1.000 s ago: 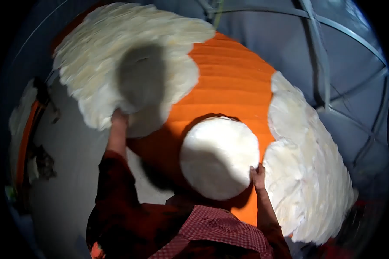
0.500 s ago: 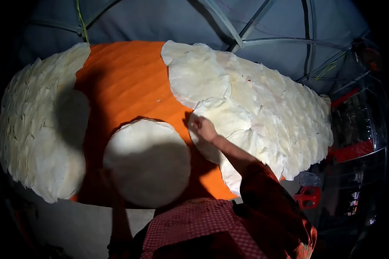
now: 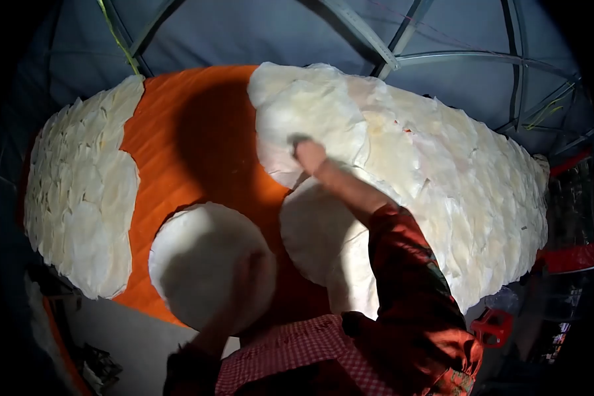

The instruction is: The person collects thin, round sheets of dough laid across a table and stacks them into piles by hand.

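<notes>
A round stack of thin white sheets [image 3: 198, 257] lies on the orange cloth [image 3: 191, 132] close to my body. My left hand [image 3: 249, 272], blurred and in shadow, is over the right part of this stack; its fingers are not clear. Overlapping white sheets [image 3: 442, 191] cover the cloth on the right, and more [image 3: 82, 191] cover its left end. My right hand [image 3: 309, 156] is at a sheet near the left edge of the right-hand group, its fingers curled together. Whatever they may hold is hidden.
Behind the cloth rises a grey-blue covering with metal bars [image 3: 455, 58]. A red stool [image 3: 492, 327] stands at the lower right, beside a red object [image 3: 571, 259]. Grey floor [image 3: 132, 340] shows at the lower left.
The view has swung toward the right side. My left hand has come from the left-hand sheets to the stack. My right hand has left the stack for the right-hand sheets.
</notes>
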Demonstrator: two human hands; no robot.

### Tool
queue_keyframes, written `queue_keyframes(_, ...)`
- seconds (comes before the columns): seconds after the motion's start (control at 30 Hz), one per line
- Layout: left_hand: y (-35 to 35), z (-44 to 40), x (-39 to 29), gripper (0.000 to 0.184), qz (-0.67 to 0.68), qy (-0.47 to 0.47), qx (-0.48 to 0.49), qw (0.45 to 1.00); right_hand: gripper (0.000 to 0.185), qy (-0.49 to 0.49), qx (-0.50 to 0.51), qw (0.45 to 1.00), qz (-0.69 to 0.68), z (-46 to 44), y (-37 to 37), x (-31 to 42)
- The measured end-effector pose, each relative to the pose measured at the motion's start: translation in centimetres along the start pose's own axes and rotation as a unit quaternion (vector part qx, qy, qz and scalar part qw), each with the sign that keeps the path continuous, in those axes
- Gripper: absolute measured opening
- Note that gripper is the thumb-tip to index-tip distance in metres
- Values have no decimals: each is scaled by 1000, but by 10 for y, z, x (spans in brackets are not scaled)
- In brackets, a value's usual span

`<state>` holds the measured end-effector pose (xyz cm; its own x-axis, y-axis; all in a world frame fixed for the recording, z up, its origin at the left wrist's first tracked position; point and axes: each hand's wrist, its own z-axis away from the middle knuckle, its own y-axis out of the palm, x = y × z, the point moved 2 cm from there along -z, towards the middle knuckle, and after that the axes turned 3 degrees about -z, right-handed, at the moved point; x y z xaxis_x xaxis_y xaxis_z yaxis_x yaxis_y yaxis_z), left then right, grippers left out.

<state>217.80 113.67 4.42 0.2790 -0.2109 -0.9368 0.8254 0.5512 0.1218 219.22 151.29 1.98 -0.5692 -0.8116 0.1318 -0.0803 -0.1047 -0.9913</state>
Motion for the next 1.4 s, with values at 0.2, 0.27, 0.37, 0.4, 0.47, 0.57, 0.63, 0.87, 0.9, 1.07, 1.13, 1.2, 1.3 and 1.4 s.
queue_keyframes(0.2,33,-153,-38,25,66,-101,-68,990,27,7,-218,974,-67,-37,-222,-66)
queue_keyframes(0.27,33,-196,-21,24,100,-124,-45,986,29,-74,-245,966,-26,-6,-260,-46)
queue_keyframes(0.37,51,-223,-18,15,131,-209,-81,966,31,-107,-259,959,-30,36,-216,-13)
queue_keyframes(0.4,52,-231,-14,15,120,-227,-82,963,32,-97,-243,965,-21,45,-179,-6)
queue_keyframes(0.47,59,-234,-25,16,102,-254,-52,960,31,-117,-228,966,-15,63,-104,6)
queue_keyframes(0.57,58,-244,-21,21,75,-280,-39,956,21,-91,-206,974,25,77,-8,10)
queue_keyframes(0.63,58,-253,-17,14,42,-190,-46,980,20,-44,-148,988,-14,75,-4,16)
queue_keyframes(0.87,87,-259,-93,30,114,-125,-26,985,59,-13,-202,975,-87,69,-48,54)
queue_keyframes(0.9,88,-277,-94,29,153,-119,-13,981,64,-14,-184,976,-113,62,-52,51)
queue_keyframes(1.07,94,-257,-179,25,185,114,81,973,19,68,-199,968,-135,-16,-125,-28)
queue_keyframes(1.13,88,-207,-185,22,138,91,63,984,23,16,-235,972,-13,-18,-213,-63)
queue_keyframes(1.2,80,-154,-167,17,93,-1,32,995,26,-23,-253,967,12,7,-285,-74)
queue_keyframes(1.3,83,-63,-52,19,110,-131,82,982,19,-24,-235,970,52,109,-318,-30)
queue_keyframes(1.4,94,14,12,24,90,-244,24,965,31,-67,-232,970,-13,211,-254,1)
